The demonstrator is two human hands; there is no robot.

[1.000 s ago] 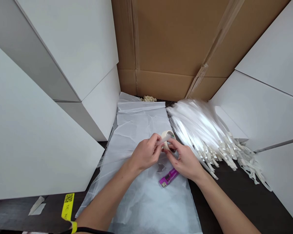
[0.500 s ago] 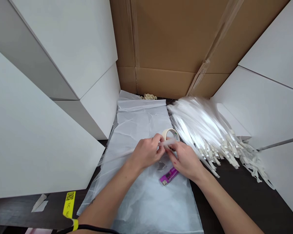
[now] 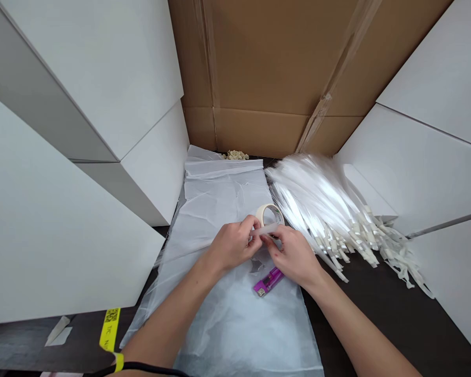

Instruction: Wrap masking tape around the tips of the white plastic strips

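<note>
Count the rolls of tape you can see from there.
1: a roll of masking tape, just beyond the left hand and right hand, above the white plastic sheet, with a strip pulled out. Others could be hidden behind the white boxes.

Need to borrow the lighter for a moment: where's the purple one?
In the head view, the purple lighter lies on the translucent white sheet, just below the right hand.

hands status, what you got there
Left hand, right hand: both pinching tape strip. Tape roll just above them. Purple lighter on plastic sheet, by right hand. White strap bundle off to right.
</note>
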